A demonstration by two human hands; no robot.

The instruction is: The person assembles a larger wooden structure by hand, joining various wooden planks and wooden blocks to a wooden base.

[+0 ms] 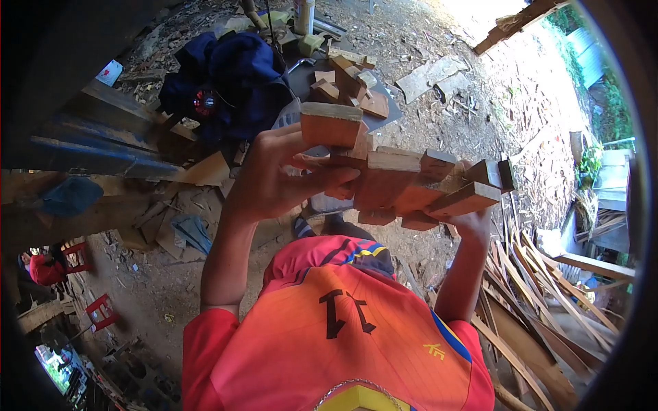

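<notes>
Both hands hold up a bundle of several short wooden blocks (387, 188) in front of my chest. The pieces are reddish brown, with paler cut ends and uneven lengths. My left hand (281, 168) grips the left end, its thumb against the blocks and fingers curled beneath a thick block (332, 125). At the other end, my right hand (473, 218) supports the bundle from behind and below, its fingers mostly hidden by the wood. A dark-ended block (506, 176) sticks out at the far right. Whether the pieces are joined cannot be made out.
More cut wood blocks (349, 79) lie on a dark board ahead, beside a dark blue cloth (236, 72) and a spray can (303, 17). Long wood strips (528, 294) are piled at right. Wood chips cover the ground. Another person (46, 268) is at far left, near red chairs (101, 312).
</notes>
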